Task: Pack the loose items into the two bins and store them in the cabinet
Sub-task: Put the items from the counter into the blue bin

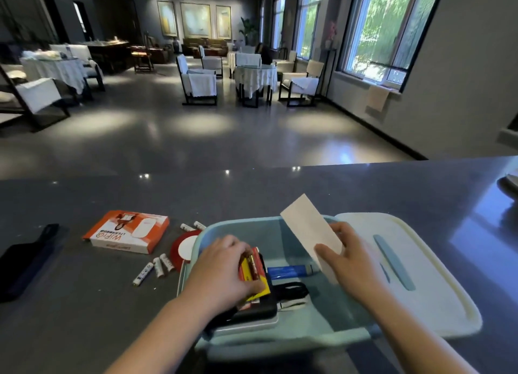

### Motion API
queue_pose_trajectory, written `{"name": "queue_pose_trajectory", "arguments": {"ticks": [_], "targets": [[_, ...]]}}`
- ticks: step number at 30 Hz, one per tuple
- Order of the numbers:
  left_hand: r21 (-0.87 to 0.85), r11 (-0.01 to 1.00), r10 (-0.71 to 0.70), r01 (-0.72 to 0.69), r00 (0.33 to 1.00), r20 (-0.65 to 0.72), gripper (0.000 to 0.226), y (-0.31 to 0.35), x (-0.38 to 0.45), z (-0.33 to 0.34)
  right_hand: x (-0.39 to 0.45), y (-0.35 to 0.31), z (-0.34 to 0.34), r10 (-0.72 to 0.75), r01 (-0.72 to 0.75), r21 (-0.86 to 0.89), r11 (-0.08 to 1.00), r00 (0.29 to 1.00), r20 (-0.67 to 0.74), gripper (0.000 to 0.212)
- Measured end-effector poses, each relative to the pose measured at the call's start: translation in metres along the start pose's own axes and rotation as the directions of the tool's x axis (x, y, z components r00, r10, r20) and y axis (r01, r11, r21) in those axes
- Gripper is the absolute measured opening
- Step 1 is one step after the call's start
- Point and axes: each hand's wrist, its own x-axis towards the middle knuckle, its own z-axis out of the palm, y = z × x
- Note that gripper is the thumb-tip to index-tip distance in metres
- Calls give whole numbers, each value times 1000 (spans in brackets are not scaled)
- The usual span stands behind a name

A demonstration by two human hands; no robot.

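Observation:
A light blue bin (pixel 283 338) stands on the grey counter in front of me. Inside it, my left hand (pixel 221 270) grips a red and yellow battery pack (pixel 256 275) lying on a dark flat case (pixel 252 312). A blue tube (pixel 288 271) and a black cable (pixel 290 291) also lie in the bin. Above the bin's right side, my right hand (pixel 350 257) pinches a white paper slip (pixel 311 230). Left of the bin lie several loose white batteries (pixel 158 267), a red tape roll (pixel 183 247) and an orange and white WiFi box (pixel 127 230).
A white lid with a blue handle (pixel 403 267) lies right of the bin. A black pouch (pixel 25 258) sits at the counter's left edge. A plate (pixel 511 181) peeks in at the far right. Beyond the counter is a hall with chairs and tables.

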Motion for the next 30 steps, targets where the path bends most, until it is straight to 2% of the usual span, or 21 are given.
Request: {"name": "queue_pose_trajectory", "arguments": {"ticks": [2, 4, 7, 13, 18, 23, 25, 28, 30], "targets": [[77, 997, -14, 15, 1000, -10, 63, -2, 0, 1, 6, 5, -1, -29, 39, -121, 992, 996, 83, 16], [221, 975, -5, 0, 1000, 20, 62, -1, -1, 2, 11, 8, -2, -42, 76, -214, 974, 986, 159, 15], [322, 947, 2, -17, 999, 49, 61, 0, -2, 5, 19, 10, -3, -64, 122, -327, 937, 981, 183, 11], [301, 953, 20, -32, 999, 40, 59, 0, -6, 8, 35, 9, 8, -194, 309, -564, 766, 947, 256, 16], [251, 967, 44, -49, 999, 23, 61, 1, -6, 6, 51, 6, 16, -224, 384, -577, 721, 917, 330, 26], [219, 975, 42, -43, 999, 10, 60, 1, -7, 6, 54, 10, 22, -431, 489, -593, 640, 867, 251, 21], [211, 976, 44, -45, 999, 6, 60, 1, -7, 6, 54, 13, 25, -420, 472, -623, 624, 875, 241, 22], [199, 979, 45, -45, 999, 5, 59, 2, -6, 6, 56, 18, 29, -336, 401, -631, 664, 914, 227, 20], [189, 981, 43, -43, 999, 3, 58, 2, -6, 6, 58, 21, 32, -310, 380, -667, 641, 923, 229, 16]]}}
